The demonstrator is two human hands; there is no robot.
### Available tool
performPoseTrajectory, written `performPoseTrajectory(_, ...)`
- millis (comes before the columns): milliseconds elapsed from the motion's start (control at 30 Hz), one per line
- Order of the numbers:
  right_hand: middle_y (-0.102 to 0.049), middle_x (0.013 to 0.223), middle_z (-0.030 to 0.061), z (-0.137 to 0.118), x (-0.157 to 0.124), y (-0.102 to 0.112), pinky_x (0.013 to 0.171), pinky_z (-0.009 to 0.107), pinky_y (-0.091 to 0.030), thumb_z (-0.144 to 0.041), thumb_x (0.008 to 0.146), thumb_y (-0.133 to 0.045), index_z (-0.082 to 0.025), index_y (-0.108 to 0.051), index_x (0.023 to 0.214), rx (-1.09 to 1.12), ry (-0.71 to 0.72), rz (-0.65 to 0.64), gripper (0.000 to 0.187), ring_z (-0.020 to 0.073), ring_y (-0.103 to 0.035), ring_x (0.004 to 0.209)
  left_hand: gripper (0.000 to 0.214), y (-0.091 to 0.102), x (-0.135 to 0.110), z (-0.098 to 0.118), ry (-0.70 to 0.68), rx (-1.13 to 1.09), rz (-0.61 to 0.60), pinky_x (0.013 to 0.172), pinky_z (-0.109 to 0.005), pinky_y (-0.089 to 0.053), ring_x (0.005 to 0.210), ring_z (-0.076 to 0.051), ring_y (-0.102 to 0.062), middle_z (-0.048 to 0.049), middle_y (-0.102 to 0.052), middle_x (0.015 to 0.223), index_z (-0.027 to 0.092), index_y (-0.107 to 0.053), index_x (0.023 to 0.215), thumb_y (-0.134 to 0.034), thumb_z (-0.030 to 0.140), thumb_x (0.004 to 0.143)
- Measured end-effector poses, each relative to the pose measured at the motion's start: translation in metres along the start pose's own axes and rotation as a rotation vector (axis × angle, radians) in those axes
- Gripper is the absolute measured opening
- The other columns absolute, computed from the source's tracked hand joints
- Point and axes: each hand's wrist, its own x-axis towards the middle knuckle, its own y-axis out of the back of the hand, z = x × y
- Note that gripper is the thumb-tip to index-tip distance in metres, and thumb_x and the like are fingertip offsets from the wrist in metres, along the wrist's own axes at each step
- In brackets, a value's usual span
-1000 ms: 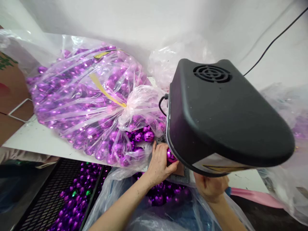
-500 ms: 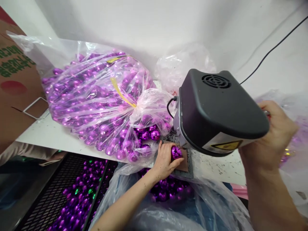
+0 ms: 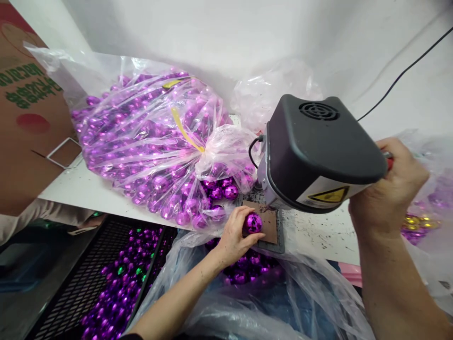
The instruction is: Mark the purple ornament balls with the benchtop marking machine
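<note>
My left hand (image 3: 236,234) pinches a shiny purple faceted ball (image 3: 254,222) at the front edge of a brown pad on the machine's base plate (image 3: 269,222). Just above it sits the black machine head (image 3: 318,148) with a vent on top and a yellow warning label. My right hand (image 3: 387,189) is closed round a red-tipped handle on the machine's right side. A large clear bag of purple balls (image 3: 148,141) lies on the white table, its open mouth next to my left hand.
Below the table edge, a plastic-lined bin (image 3: 247,283) holds more purple balls. A black mesh crate (image 3: 106,283) of purple balls stands at lower left. A cardboard box (image 3: 24,118) is at far left. More bags with balls lie at right (image 3: 421,222). A black cable (image 3: 406,56) runs up the wall.
My right hand came up from under the machine head and took the handle on its right side. My left hand drew the purple ball slightly toward the front of the pad.
</note>
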Motion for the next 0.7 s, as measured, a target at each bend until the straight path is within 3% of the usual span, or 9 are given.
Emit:
performPoseTrajectory(233, -0.042, 0.054, -0.0042, -0.001, -0.001, -0.002, 0.052, 0.021, -0.024, -0.036, 0.075, -0.054, -0.016, -0.051, 0.065, -0.022, -0.014, 0.012, 0.023, 0.0038, -0.035, 0.054, 0.061, 0.009, -0.009, 0.008, 0.19, -0.185, 0.019, 0.103, -0.042, -0.046, 0.116, -0.024, -0.059, -0.0093, -0.06, 0.128, 0.022, -0.047, 0.133, -0.076, 0.039, 0.082)
performPoseTrajectory(467, -0.041, 0.058, -0.0052, 0.007, -0.002, -0.002, 0.056, 0.023, -0.025, -0.032, 0.075, -0.056, -0.015, -0.052, 0.07, 0.001, -0.006, 0.031, 0.018, 0.0031, -0.034, 0.057, 0.049, 0.018, -0.015, 0.012, 0.035, -0.154, 0.043, 0.11, -0.042, -0.04, 0.128, -0.025, -0.052, -0.0105, -0.057, 0.133, 0.022, -0.056, 0.128, -0.073, 0.037, 0.085)
performPoseTrajectory(700, -0.041, 0.058, -0.005, 0.011, -0.002, -0.005, 0.056, 0.023, -0.024, -0.035, 0.077, -0.056, -0.014, -0.051, 0.069, 0.022, 0.009, 0.05, 0.023, 0.0033, -0.034, 0.057, 0.046, 0.017, -0.028, 0.016, 0.262, -0.383, 0.007, 0.096, -0.036, -0.05, 0.111, -0.022, -0.063, -0.0099, -0.062, 0.13, 0.022, -0.057, 0.128, -0.072, 0.035, 0.087)
